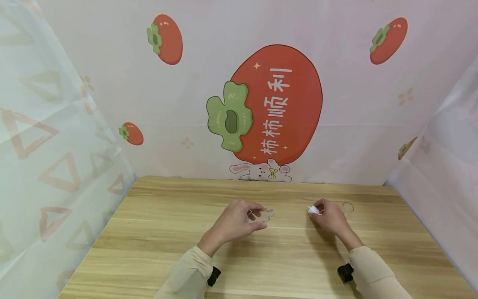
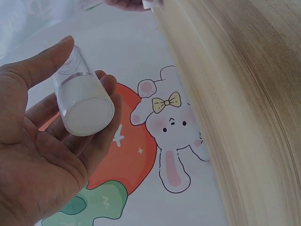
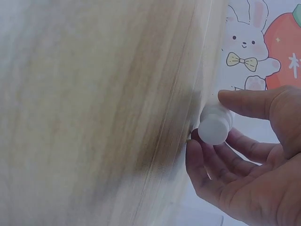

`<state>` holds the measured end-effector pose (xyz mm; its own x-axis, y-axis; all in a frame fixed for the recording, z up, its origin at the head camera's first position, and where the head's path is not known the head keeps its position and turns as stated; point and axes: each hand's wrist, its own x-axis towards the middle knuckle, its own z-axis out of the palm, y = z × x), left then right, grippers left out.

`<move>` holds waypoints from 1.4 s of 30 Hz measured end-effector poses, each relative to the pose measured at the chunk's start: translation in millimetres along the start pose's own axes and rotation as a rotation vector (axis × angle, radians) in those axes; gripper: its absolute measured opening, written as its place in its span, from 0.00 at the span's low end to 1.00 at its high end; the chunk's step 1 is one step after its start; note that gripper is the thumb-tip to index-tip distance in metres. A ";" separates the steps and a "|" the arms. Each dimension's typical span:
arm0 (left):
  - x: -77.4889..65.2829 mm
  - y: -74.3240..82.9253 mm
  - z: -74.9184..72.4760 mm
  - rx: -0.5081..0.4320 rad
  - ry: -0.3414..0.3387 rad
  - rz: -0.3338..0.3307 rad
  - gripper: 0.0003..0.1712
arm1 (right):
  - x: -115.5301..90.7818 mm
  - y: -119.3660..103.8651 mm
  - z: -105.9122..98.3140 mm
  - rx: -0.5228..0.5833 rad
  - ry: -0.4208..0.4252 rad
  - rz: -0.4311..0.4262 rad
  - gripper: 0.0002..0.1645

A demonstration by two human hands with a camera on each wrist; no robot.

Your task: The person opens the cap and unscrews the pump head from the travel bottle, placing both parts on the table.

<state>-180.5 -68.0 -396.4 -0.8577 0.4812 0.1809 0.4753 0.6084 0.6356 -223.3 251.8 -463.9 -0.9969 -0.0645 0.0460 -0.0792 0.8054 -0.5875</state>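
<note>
My left hand (image 1: 236,220) grips a small clear bottle (image 1: 264,215) above the table, its neck pointing right. In the left wrist view the bottle (image 2: 84,101) lies between the thumb and curled fingers, its round base facing the camera; its inside looks whitish. No cap shows on the neck. To the right, my right hand (image 1: 331,216) pinches a small white bottle top (image 1: 314,210) with a narrow tip pointing left. From the right wrist view, the top's (image 3: 214,128) smooth round end shows between thumb and fingers. The two pieces are apart.
A clear round object with a thin rim (image 1: 348,206) rests on the wooden table (image 1: 168,232), just beyond the right hand. A printed fabric backdrop (image 1: 201,162) stands at the table's back edge, with fabric sides left and right.
</note>
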 end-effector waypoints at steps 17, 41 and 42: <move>0.0 -0.9 1.0 -0.012 0.001 0.013 0.21 | -0.7 0.0 -0.2 -0.020 0.016 -0.016 0.19; -0.9 -1.6 0.6 -0.011 0.008 0.023 0.21 | -0.7 -0.9 -0.3 -0.050 0.018 -0.021 0.23; -0.9 -1.6 0.6 -0.010 0.008 0.024 0.21 | -0.7 -0.8 -0.2 -0.050 0.019 -0.023 0.23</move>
<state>-180.4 -69.0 -398.0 -0.8477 0.4905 0.2019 0.4936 0.5902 0.6387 -222.6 251.3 -463.3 -0.9946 -0.0725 0.0742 -0.1014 0.8322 -0.5451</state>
